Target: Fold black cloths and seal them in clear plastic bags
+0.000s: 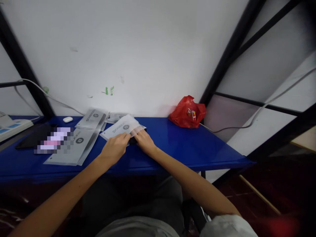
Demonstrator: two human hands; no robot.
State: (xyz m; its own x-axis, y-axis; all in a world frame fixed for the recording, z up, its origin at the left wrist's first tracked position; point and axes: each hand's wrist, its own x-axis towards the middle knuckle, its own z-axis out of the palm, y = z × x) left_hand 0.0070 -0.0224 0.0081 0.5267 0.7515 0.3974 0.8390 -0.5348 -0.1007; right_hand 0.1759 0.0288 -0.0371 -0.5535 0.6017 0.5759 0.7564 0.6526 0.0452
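A frosted plastic pouch (118, 127) with dark printed lettering and a round logo lies on the blue table, tilted away from me. My left hand (115, 147) is closed, pinching the near edge of this pouch at its mouth. My right hand (145, 141) reaches to the mouth from the right, and its fingertips show through the translucent plastic. Under those fingers sits a small black item (133, 140), mostly covered by the hand and the pouch, so its kind is hidden. More such pouches (85, 144) lie in overlapping piles left of my hands.
A red plastic bag (187, 113) stands at the back right of the blue table (177, 144). To the left are a white earbud case (67, 119), a dark tablet-like slab (31, 138), a blurred-out phone-like patch (53, 141) and a white power strip (16, 127). Black frame posts flank the wall.
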